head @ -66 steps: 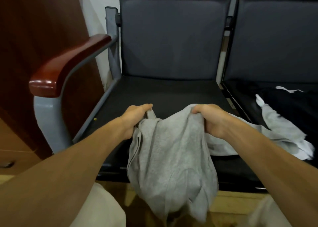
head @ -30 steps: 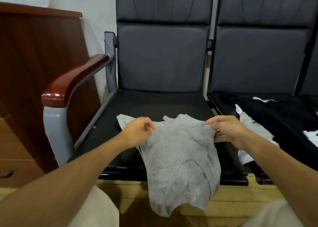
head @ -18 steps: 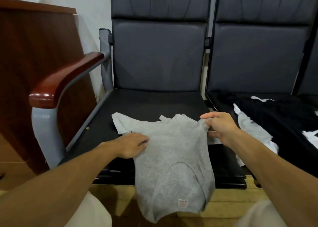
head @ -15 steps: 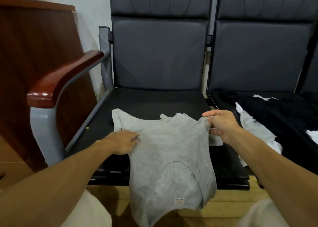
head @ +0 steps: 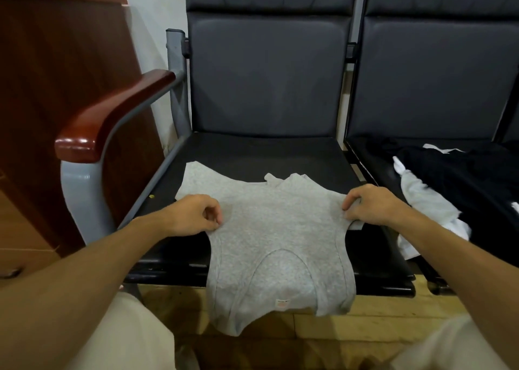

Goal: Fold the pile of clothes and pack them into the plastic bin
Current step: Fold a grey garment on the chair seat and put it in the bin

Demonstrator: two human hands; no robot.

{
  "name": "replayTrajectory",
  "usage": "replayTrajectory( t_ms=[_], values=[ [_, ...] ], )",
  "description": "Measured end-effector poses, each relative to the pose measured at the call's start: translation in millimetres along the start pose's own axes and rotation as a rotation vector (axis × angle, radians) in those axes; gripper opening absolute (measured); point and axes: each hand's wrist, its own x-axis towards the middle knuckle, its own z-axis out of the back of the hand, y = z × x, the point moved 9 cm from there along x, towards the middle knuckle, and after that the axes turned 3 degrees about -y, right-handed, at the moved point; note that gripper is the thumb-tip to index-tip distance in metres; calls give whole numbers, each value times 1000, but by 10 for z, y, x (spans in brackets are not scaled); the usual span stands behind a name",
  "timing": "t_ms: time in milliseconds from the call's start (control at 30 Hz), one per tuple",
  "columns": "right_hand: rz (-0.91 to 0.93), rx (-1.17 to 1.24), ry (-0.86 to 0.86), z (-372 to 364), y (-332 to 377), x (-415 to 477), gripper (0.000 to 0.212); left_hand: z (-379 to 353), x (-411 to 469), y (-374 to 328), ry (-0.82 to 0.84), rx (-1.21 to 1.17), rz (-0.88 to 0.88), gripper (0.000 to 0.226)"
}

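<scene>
We are looking at a grey T-shirt (head: 275, 229) of soft, flecked knit. It is lying spread over the front half of a black padded seat (head: 252, 150). The end with a curved seam and a small label (head: 282, 304) is hanging over the seat's front edge above the wooden floor (head: 379, 313). The left hand (head: 193, 215) is sitting at the shirt's left edge with its fingers (head: 216, 220) curled and pinching the fabric. The right hand (head: 373, 209) is gripping the right edge, its fingers curled round a bunched fold near the seat's right edge.

Half a second ago we were seeing the left hand lying flat on the cloth and the right hand holding its edge raised. Now the left is pinching, the right is lying low against the seat, and the shirt is lying flatter.

We are counting two hands, one grey shirt and two seats side by side. One glossy, rounded red-brown armrest (head: 112, 111) is standing on a grey metal frame at the left. On the neighbouring seat a loose pile of clothes (head: 463, 178) is lying, black cloth with a crumpled white piece (head: 421, 201) at its near-left edge. We cannot tell how many garments it holds.
</scene>
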Motion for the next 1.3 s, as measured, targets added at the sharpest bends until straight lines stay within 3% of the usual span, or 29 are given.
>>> replayTrajectory(
  t_ms=[167, 267, 400, 600, 733, 867, 967, 1100, 1233, 1300],
  values=[
    [242, -136, -113, 103, 288, -76, 28, -56, -171, 71, 175, -69, 56, 27],
    [365, -220, 67, -36, 452, -165, 32, -57, -177, 107, 168, -40, 36, 29],
    [388, -362, 364, -365, 413, -248, 29, -41, -93, 124, 98, -42, 30, 24],
    [411, -407, 393, -401, 334, -90, 34, -23, 59, 179, 27, -112, 57, 11],
    [453, -381, 393, -471, 368, 30, 26, 3, 170, 175, 4, -145, 65, 11],
    [473, -349, 316, -433, 457, 123, 22, 123, 254, 249, -131, -176, 137, 22],
    [422, -173, 134, -236, 486, 214, 23, 260, 290, 267, -268, -186, 186, 19],
    [347, -1, -77, -32, 434, 273, 20, 340, 273, 280, -322, -67, 206, 9],
    [229, 66, -214, 127, 290, 282, 24, 417, 165, 494, -374, 20, 374, 17],
    [126, 77, -276, 227, 201, 250, 34, 421, 75, 529, -333, 106, 447, 34]
  ],
)
